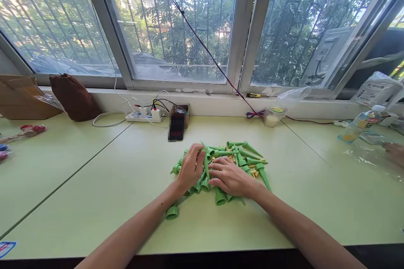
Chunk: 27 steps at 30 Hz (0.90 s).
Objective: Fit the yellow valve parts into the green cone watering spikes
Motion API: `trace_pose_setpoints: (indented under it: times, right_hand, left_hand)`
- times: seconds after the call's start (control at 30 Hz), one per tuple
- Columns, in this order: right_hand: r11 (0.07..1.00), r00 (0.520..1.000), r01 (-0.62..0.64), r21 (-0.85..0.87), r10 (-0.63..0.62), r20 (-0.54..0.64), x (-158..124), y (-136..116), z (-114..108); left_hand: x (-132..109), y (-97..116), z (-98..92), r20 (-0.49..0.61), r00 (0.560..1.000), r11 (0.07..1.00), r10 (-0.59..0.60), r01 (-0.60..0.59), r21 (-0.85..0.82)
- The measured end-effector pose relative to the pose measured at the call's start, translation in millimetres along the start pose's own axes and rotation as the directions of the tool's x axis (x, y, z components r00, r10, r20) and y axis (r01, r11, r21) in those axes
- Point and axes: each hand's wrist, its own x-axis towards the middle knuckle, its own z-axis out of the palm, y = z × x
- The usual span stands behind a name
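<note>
Sliding window panes (176, 29) spanned the back, bars and trees beyond. Below them, the pale green table (104, 201) filled most of the lower view. Green plastic spikes (241, 161) with wide threaded collars lay heaped mid-table, in front of the person, pointing all ways; one collared piece sat apart, beside the left forearm. Far left: cardboard box (28, 98), then brown bag (72, 97) next to it. Right hand (229, 176) lay palm down over the heap, fingers loosely bent; couldn't tell if it gripped anything. Left hand (191, 166) was at the heap's left part, fingers curled, pinching one near-upright spike (206, 164) close to the right fingertips. Clear bottle (361, 124) leaned at far right, near another person's hand (394, 151), cut off by the edge. Power strip (143, 116) with plugs ran along the sill wall; dark pixelated item (176, 127) stood just right of it. Smallest: yellow bits (254, 173) scattered among the spikes, details too tiny to read.
</note>
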Motion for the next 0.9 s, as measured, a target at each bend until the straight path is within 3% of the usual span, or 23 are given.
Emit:
trace_pose_setpoints:
  times: [0.43,0.9]
  right_hand:
    - [0.997,0.998,-0.05,0.058,0.048,0.028,-1.8,-0.4,3.4]
    - [0.995,0.998,-0.062,0.08,0.065,-0.024,-2.2,2.1,6.4]
  left_hand:
    - [-0.5,-1.6,0.9,0.036,0.999,1.0,0.019,-0.019,0.014]
    - [0.9,0.5,1.1,0.068,0.997,1.0,0.019,-0.02,0.016]
